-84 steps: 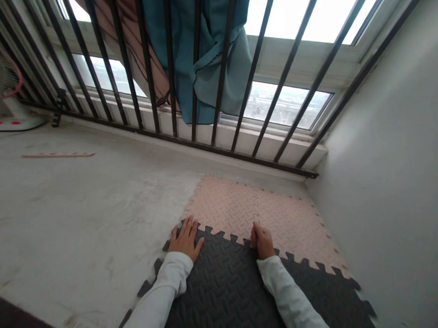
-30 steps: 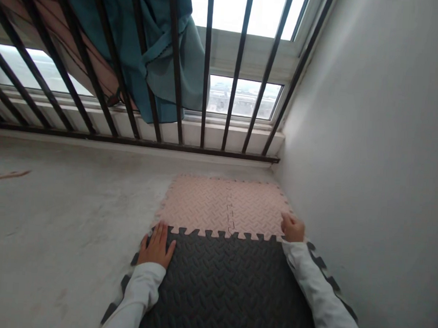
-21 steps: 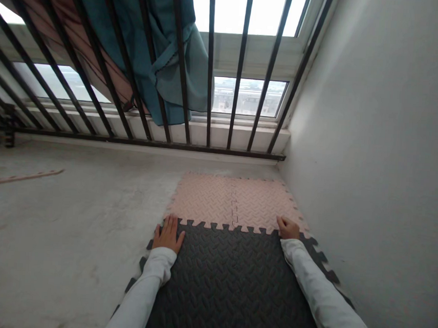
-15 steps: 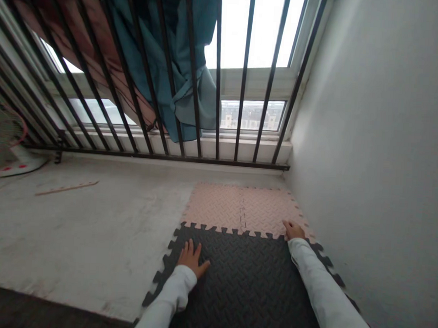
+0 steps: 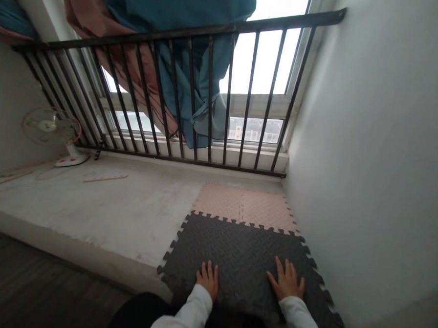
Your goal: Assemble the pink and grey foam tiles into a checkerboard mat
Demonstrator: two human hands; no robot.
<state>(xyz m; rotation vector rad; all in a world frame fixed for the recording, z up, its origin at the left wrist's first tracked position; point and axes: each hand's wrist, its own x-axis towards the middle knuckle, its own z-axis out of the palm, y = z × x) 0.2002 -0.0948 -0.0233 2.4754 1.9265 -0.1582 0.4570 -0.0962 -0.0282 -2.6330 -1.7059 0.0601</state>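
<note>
**Both palms flat on the dark foam tile, near edge**

So both hands are holding nothing here, just spread open and pressing down. The left hand [image 5: 207,279] lies flat on the dark foam mat [image 5: 236,245], fingers together and pointing away toward the window. The right hand [image 5: 286,283] sits just beside it on the same tile, fingers fanned a bit wider. White sleeves run back from both wrists toward the camera, so the arms look pulled in close to the body, elbows bent.

Past the fingertips, the dark tile's far edge is locked by its jigsaw teeth into the pink foam tiles [image 5: 244,208], two of them side by side with a seam between. To the right of the right hand the mat runs up near the white wall [image 5: 369,157]. Left of the left hand it's bare concrete floor [image 5: 102,207].

My read: the joint looks seated, and this is the flatten-it-down bit at the near edge. Next would probably call for even downward pressure, no sliding, so the teeth don't pop out.

Further off: black railing [image 5: 193,99], blue curtain [image 5: 181,44], small fan [image 5: 52,131] far left.
</note>
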